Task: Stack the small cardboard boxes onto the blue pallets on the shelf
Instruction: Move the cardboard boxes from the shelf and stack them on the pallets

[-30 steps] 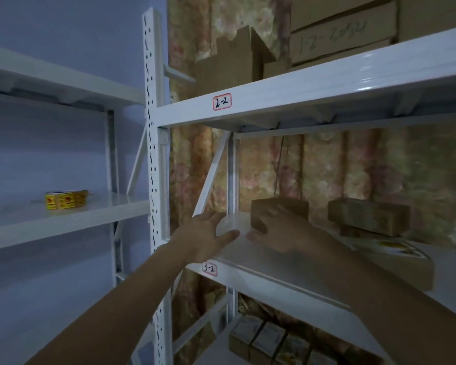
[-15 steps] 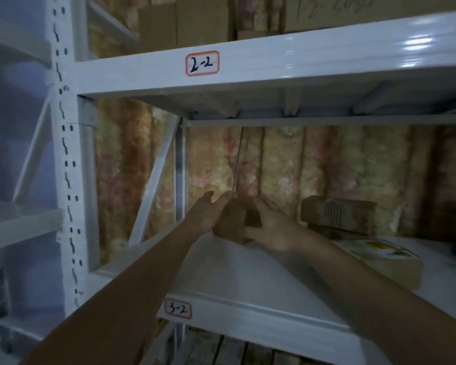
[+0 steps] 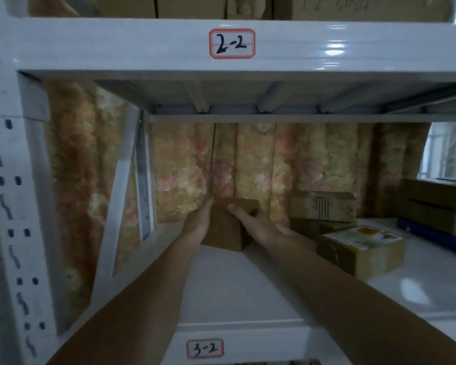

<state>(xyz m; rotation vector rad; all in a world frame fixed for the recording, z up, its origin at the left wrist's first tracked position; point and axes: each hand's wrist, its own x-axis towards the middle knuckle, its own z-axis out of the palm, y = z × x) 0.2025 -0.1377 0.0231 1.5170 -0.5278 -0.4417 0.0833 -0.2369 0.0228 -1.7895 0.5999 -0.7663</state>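
A small brown cardboard box (image 3: 228, 227) sits at the back of the white shelf (image 3: 221, 285) labelled 3-2. My left hand (image 3: 199, 219) lies flat against its left side. My right hand (image 3: 253, 221) grips its right side, thumb over the top edge. At the far right a blue pallet (image 3: 429, 234) lies on the shelf with two flat cardboard boxes (image 3: 437, 204) stacked on it.
Right of the held box stands a pile of cardboard boxes (image 3: 323, 206), and in front of it a box with a yellow printed label (image 3: 363, 248). The upper shelf beam (image 3: 232, 46) marked 2-2 hangs close overhead. A white upright post (image 3: 8, 206) borders the left.
I have moved closer to the shelf. Both hands have closed in on the small box and now clasp its two sides; the blue pallet has come into view at the right.
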